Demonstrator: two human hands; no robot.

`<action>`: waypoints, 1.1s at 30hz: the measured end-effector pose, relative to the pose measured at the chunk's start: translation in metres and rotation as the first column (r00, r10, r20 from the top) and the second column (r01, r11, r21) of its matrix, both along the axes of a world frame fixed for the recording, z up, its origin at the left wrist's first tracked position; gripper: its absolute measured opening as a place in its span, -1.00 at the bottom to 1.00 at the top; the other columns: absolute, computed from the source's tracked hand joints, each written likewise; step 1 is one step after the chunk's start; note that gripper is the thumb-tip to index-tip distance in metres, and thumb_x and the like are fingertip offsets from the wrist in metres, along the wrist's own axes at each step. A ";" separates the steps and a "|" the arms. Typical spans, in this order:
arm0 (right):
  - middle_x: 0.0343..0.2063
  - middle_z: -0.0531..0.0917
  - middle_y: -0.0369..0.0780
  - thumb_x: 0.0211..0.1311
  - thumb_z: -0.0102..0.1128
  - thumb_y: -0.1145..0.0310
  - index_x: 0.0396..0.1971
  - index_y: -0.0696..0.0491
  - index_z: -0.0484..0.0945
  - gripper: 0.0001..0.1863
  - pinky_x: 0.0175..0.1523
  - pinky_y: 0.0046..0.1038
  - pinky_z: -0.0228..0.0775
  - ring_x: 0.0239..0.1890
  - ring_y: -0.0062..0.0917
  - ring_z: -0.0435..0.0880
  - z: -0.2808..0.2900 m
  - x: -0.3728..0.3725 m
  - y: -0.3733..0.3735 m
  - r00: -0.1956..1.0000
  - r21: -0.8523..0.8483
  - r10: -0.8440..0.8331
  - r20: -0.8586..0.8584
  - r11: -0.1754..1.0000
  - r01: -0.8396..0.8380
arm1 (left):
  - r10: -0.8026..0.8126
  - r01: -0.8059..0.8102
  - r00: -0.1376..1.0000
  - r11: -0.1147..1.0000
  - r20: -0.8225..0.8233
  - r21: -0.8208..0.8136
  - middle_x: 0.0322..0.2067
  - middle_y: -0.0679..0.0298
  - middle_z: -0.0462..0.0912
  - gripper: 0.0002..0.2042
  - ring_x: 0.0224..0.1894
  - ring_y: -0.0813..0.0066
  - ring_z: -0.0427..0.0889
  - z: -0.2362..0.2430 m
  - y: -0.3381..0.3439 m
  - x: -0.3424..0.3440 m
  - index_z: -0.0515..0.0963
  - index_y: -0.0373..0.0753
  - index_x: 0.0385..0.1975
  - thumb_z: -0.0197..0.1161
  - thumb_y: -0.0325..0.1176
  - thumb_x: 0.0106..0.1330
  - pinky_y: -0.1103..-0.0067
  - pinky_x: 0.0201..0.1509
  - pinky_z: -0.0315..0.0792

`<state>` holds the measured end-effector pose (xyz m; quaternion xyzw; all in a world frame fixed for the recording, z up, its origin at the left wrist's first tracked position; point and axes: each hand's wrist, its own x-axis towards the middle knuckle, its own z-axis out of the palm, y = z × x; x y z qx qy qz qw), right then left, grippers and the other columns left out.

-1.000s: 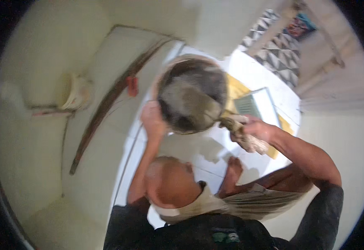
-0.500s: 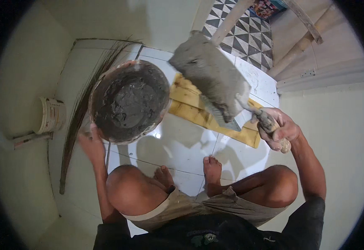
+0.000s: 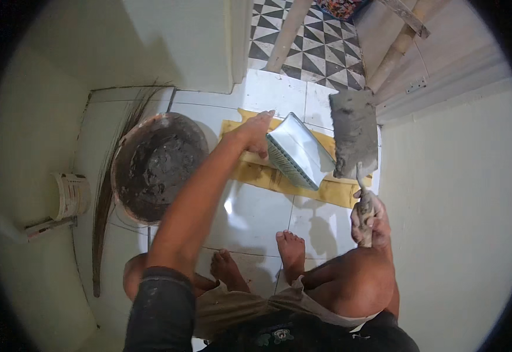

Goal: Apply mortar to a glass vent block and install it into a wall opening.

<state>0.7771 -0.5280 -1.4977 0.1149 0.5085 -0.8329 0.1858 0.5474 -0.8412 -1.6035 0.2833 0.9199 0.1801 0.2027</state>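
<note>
by the tile (image 3: pixel 303 146), my left hand (image 3: pixel 254 134) has its fingers apart. my right hand (image 3: pixel 374 223), clamped on the trowel (image 3: pixel 360 171), should keep the mortar (image 3: pixel 353 126) level.

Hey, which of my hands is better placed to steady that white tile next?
Left, probably. Your left hand is close beside the white tile, and I see nothing in its grasp. Your right hand grips the trowel, loaded with grey mortar, so it seems less free.
</note>
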 end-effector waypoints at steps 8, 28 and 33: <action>-0.50 0.57 -0.18 -0.15 0.29 0.47 0.03 0.15 0.40 -0.39 -0.40 -0.48 0.44 -0.55 -0.47 0.56 -0.059 0.042 -0.008 0.990 0.609 -0.107 -0.088 0.781 0.138 | -0.160 -0.310 0.802 0.712 0.576 0.630 0.36 0.12 0.21 0.27 0.37 0.35 0.17 -0.012 0.013 -0.002 -0.16 -0.17 0.47 0.53 -0.67 -0.35 0.55 0.41 0.11; -0.24 0.44 0.09 0.10 0.15 0.49 -0.08 0.21 0.28 -0.61 -0.20 -0.03 0.41 -0.22 0.10 0.53 -0.138 0.038 -0.060 0.923 0.999 0.380 -0.051 0.028 0.044 | -0.065 -0.232 0.930 0.657 0.361 0.717 0.30 0.12 0.28 0.20 0.34 0.24 0.26 -0.030 0.021 0.019 0.08 -0.16 0.38 0.63 -0.47 -0.47 0.46 0.44 0.12; -0.26 0.38 0.04 0.17 -0.01 0.52 -0.16 0.18 0.29 -0.77 -0.20 0.01 0.43 -0.19 0.05 0.53 -0.133 0.029 -0.061 0.924 0.990 0.355 0.140 -0.045 -0.133 | -0.033 -0.234 0.947 0.614 0.320 0.754 0.27 0.11 0.32 0.21 0.33 0.21 0.30 -0.046 0.023 0.013 0.09 -0.15 0.37 0.66 -0.41 -0.50 0.43 0.43 0.15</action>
